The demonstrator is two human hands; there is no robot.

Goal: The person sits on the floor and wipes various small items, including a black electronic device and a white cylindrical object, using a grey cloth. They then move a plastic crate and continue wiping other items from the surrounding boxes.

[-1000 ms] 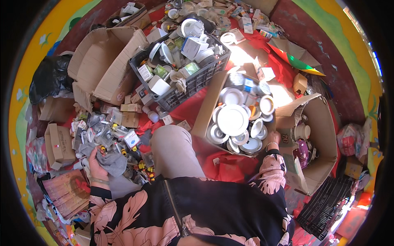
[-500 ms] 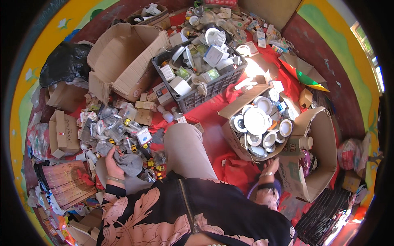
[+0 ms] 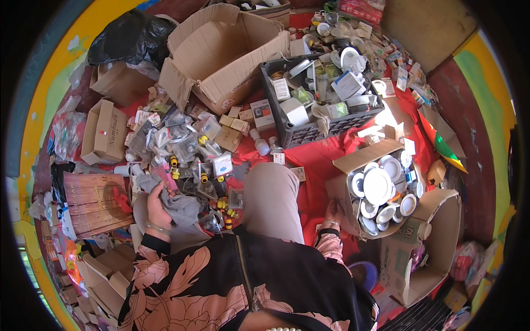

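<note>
My left hand (image 3: 157,208) is closed on a crumpled grey cloth (image 3: 179,205), beside a pile of small plastic-wrapped parts (image 3: 190,146). Several yellow-and-black fittings (image 3: 205,178) lie just beyond the cloth. On the other side of my knee, my right hand (image 3: 333,213) rests at the near left side of an open cardboard box (image 3: 343,205), its fingers stretched up along the wall and partly in shadow. White round lamp fittings (image 3: 378,186) fill that box.
A black plastic crate (image 3: 309,132) with boxed and loose fittings stands ahead, beside a large open carton (image 3: 232,83). Another open carton (image 3: 395,270) and a purple basin (image 3: 364,274) are at right. A black bag (image 3: 132,38) lies far left. Red sheeting (image 3: 309,165) covers the floor.
My right hand has moved left, from the near corner of the lamp box to its left side. My left hand still holds the grey cloth. The whole view has turned.
</note>
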